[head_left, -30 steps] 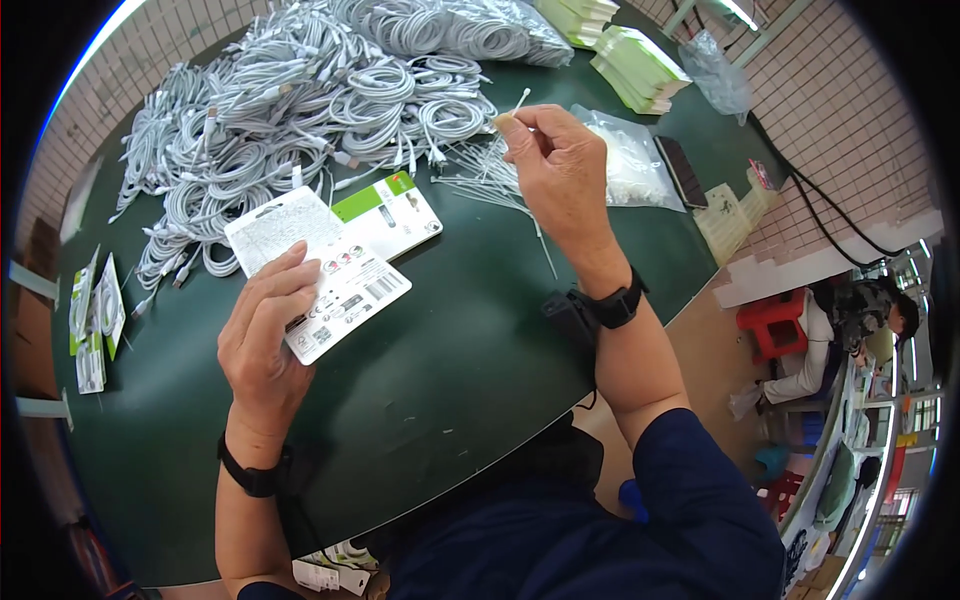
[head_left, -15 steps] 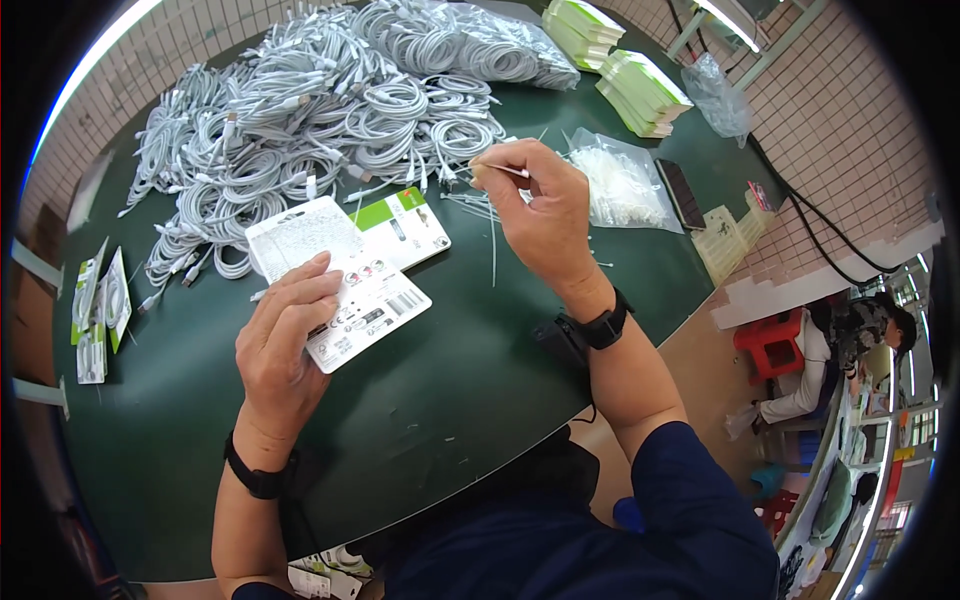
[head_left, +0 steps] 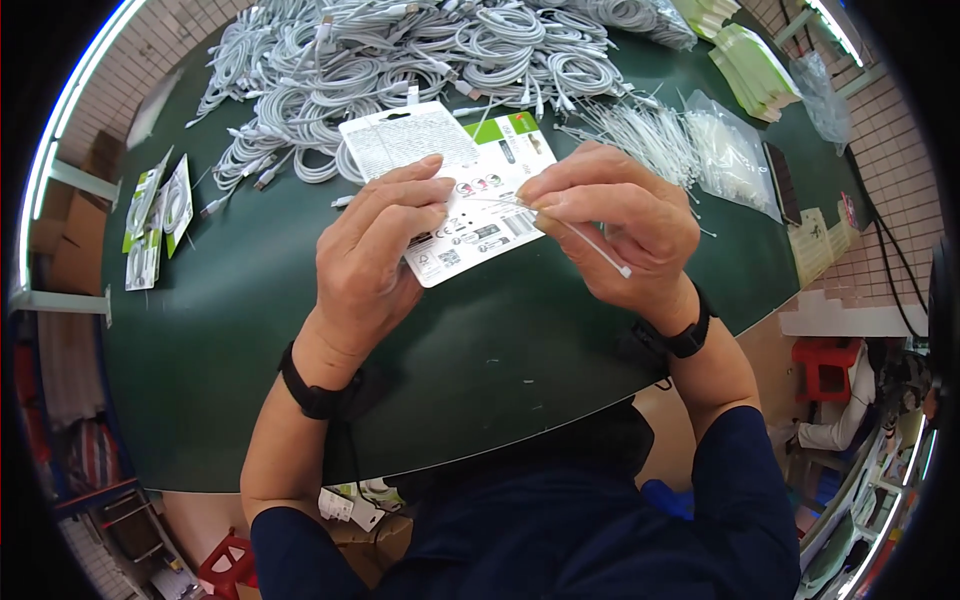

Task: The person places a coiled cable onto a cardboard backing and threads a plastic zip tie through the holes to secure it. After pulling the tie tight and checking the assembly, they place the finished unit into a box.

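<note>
My left hand [head_left: 370,240] pinches a white packaging card [head_left: 490,228], printed side up, by its left side. A hang hole shows at the card's top edge. Partly under it lies another card [head_left: 522,145] with a green corner. Close to the card's right side, my right hand [head_left: 620,220] is closed on a thin white cable tie [head_left: 606,253], whose head end sticks out below the fingers. The strap's other end runs across the card toward my left fingertips; whether they grip it too I cannot tell.
A big heap of coiled white cables [head_left: 480,45] covers the far side of the green table [head_left: 250,310]. Loose cable ties [head_left: 640,130], a clear bag of ties [head_left: 735,165] and stacked green-white cards [head_left: 755,80] lie right. Packaged cables [head_left: 150,225] lie left. A red stool [head_left: 825,370] stands beyond.
My right hand has come down from near the cable heap to the card, bringing the cable tie. The view has shifted, and the loose ties my hand covered now show.
</note>
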`<state>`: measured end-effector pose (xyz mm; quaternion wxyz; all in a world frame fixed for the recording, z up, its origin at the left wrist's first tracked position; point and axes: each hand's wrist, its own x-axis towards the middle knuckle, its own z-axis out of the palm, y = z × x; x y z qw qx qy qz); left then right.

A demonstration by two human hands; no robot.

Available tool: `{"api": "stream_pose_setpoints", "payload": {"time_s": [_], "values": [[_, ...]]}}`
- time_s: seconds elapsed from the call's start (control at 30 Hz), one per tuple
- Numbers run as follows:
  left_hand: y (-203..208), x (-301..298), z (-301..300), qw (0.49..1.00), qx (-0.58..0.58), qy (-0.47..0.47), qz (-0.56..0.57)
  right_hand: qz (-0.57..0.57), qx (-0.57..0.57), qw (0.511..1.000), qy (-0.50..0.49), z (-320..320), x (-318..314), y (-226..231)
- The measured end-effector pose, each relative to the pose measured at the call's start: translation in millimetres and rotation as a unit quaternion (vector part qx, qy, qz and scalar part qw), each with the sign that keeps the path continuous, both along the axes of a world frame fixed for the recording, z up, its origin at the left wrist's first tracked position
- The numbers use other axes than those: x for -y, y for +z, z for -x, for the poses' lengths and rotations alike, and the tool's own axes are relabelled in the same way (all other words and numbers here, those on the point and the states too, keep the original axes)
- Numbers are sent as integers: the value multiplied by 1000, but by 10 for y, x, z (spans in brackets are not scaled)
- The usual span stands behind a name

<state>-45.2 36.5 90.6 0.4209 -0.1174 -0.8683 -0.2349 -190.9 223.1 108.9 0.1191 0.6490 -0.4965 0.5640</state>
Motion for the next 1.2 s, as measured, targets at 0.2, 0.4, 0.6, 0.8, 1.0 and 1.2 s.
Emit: {"api": "stream_pose_setpoints", "payload": {"time_s": [0.2, 0.4, 0.6, 0.8, 1.0, 1.2], "values": [[7, 1, -27, 1000, -6, -8, 5, -16, -13, 1000, 21, -57, -17, 6], [0, 1, -22, 1000, -10, -9, 4, -24, -17, 999, 16, -66, -10, 21], [-10, 15, -15, 1000, -19, 2, 10, -23, -6, 1000, 10, -76, -21, 33], [-3, 15, -17, 1000, -20, 3, 12, -21, -22, 1000, -3, -81, -10, 8], [2, 12, -11, 1000, -25, 1, 14, -49, -12, 999, -5, -96, -8, 4], [63, -63, -58, 1000, -10, 2, 26, -87, -24, 996, 17, -41, 22, 18]]}}
